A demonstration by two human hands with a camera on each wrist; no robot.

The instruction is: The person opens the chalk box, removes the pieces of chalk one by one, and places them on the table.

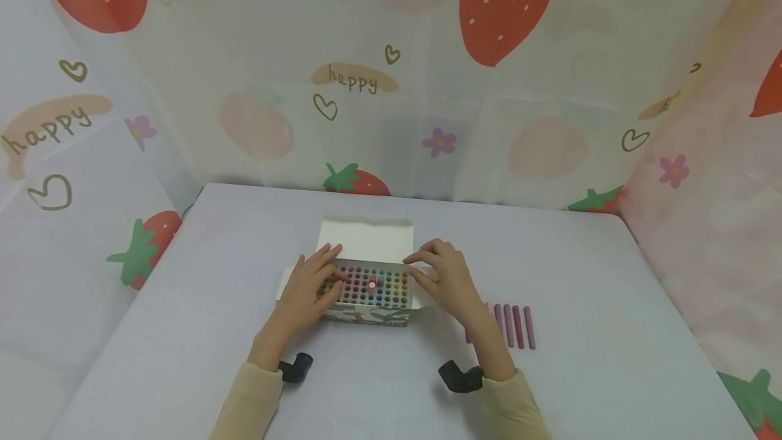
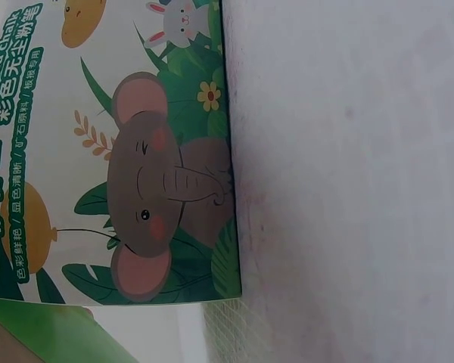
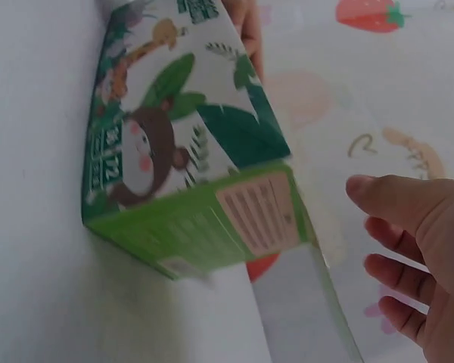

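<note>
left hand (image 1: pixel 308 288) lies above the left part of a chalk box (image 1: pixel 366 316), with its fingers spread and relaxed; i see nothing grasped in it. right hand (image 1: pixel 449 280) is at the right edge of the same box, its fingers softly bent, with a gap between thumb and index finger, and it is released also.

between the two hands, the box shows rows of small coloured circles; whether they are chalk ends or holes, i cannot tell. among them, one pink stick (image 1: pixel 372 284) stands higher, nearer to the right hand. behind the hands, the white lid (image 1: pixel 368 240) is folded back. the wall of the box below the left hand carries a printed elephant (image 2: pixel 146 185), and its green end (image 3: pixel 212 227) is turned to the right hand's side.

farther right, beside the right forearm, several pink and purple chalk sticks (image 1: pixel 518 326) lie in a row on the white surface (image 1: pixel 611 358), partly covered by this arm. well beyond the hands hangs a cloth (image 1: pixel 275 26) with strawberries, flowers and hearts.
</note>
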